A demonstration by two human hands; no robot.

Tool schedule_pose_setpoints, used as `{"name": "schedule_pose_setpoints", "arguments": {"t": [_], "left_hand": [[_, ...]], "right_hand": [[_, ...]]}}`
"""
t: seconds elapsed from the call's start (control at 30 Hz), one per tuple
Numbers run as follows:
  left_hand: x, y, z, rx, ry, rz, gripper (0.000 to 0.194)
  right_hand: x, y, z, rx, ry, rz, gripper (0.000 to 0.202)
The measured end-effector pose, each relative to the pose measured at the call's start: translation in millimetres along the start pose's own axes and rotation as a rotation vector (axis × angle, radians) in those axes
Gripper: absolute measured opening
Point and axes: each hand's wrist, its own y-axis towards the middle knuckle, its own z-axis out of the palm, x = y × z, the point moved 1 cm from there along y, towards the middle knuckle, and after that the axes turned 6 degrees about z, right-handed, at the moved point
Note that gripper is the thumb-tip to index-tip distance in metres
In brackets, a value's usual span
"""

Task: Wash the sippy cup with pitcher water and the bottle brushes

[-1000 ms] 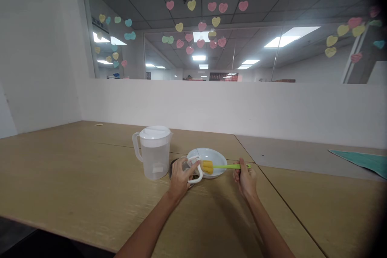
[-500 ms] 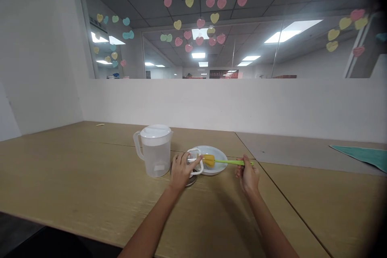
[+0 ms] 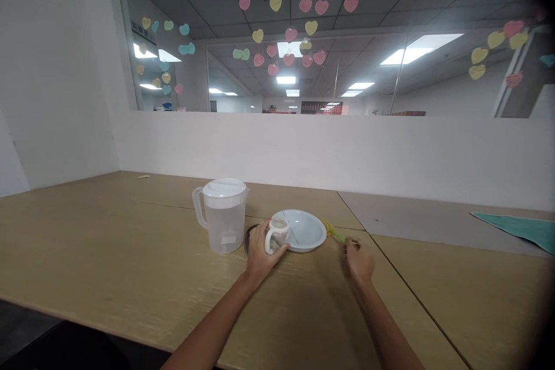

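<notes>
My left hand (image 3: 261, 255) is wrapped round a small clear mug (image 3: 280, 236) with a white handle and rim, tilted so its mouth shows. The mug is at the left edge of a white bowl (image 3: 306, 230). My right hand (image 3: 359, 260) grips the green handle of a cup brush (image 3: 336, 235). The brush's yellow sponge head is just right of the bowl's rim, apart from the mug and smeared by motion. Behind my left hand, a dark round object (image 3: 248, 238) shows only in part.
A lidded translucent pitcher (image 3: 225, 222) stands upright left of my left hand, with its handle to the left. A teal cloth (image 3: 515, 230) lies at the far right of the table. Beyond the table are a white wall and a window with heart-shaped notes.
The brush's yellow head has come away from the mug's mouth and moved right, past the bowl. The mug has turned in my left hand, bringing its handle towards me.
</notes>
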Motion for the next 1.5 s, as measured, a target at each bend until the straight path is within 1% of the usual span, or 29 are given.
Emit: {"name": "schedule_pose_setpoints", "arguments": {"t": [0.07, 0.17, 0.23, 0.3, 0.37, 0.43, 0.53, 0.6, 0.73, 0.83, 0.9, 0.97, 1.03, 1.1, 1.13, 1.23, 1.43, 1.5], "left_hand": [[-6.1, -9.8, 7.7, 0.066, -0.178, 0.001, 0.074], [-15.9, -22.3, 17.0, 0.244, -0.313, 0.019, 0.079], [-21.6, -26.9, 20.4, 0.345, -0.364, 0.049, 0.075], [-25.8, -28.4, 21.5, 0.422, -0.413, 0.073, 0.069], [-28.1, -27.7, 21.0, 0.479, -0.452, 0.07, 0.066], [-28.6, -26.2, 19.8, 0.505, -0.455, 0.04, 0.066], [-26.4, -24.2, 18.8, 0.505, -0.403, -0.006, 0.068], [-23.7, -23.3, 19.7, 0.488, -0.349, 0.0, 0.068], [-18.1, -20.2, 21.0, 0.407, -0.232, 0.105, 0.07], [-14.3, -15.8, 15.9, 0.376, -0.182, 0.16, 0.073], [-11.0, -12.0, 9.1, 0.371, -0.189, 0.177, 0.067], [-5.0, -7.7, 1.8, 0.337, -0.202, 0.161, 0.056], [5.1, -3.7, -3.8, 0.263, -0.172, 0.094, 0.045], [18.8, -1.1, -6.2, 0.194, -0.086, 0.005, 0.037], [26.2, -0.6, -6.0, 0.179, -0.031, -0.035, 0.034], [47.3, -2.7, -1.2, 0.197, 0.12, -0.124, 0.037], [79.1, -18.7, 17.3, 0.248, 0.255, -0.143, 0.043], [93.5, -23.5, 26.5, 0.269, 0.256, -0.14, 0.043]], "right_hand": [[4.3, -6.2, 6.8, 0.05, -0.244, -0.032, 0.027], [12.0, -16.4, 14.2, 0.148, -0.454, -0.167, 0.024], [15.0, -20.7, 17.0, 0.179, -0.538, -0.205, 0.023], [15.8, -22.3, 19.0, 0.207, -0.588, -0.2, 0.023], [15.1, -22.2, 20.8, 0.227, -0.626, -0.195, 0.024], [14.1, -21.7, 22.5, 0.243, -0.653, -0.202, 0.025], [14.1, -22.0, 23.7, 0.267, -0.667, -0.226, 0.026], [15.3, -23.0, 23.6, 0.277, -0.674, -0.24, 0.026], [17.1, -24.3, 23.4, 0.291, -0.693, -0.249, 0.027], [16.2, -23.7, 23.3, 0.286, -0.685, -0.244, 0.027], [15.2, -23.2, 22.7, 0.277, -0.671, -0.237, 0.028], [14.6, -23.2, 21.6, 0.267, -0.662, -0.233, 0.028], [14.2, -23.7, 20.7, 0.258, -0.658, -0.237, 0.028], [13.8, -24.6, 20.9, 0.245, -0.649, -0.245, 0.028], [13.4, -24.9, 21.5, 0.241, -0.64, -0.253, 0.028], [10.5, -24.4, 26.0, 0.226, -0.609, -0.284, 0.029], [0.4, -15.1, 41.4, 0.209, -0.486, -0.292, 0.033], [-0.3, -12.5, 44.4, 0.18, -0.422, -0.218, 0.028]]}}
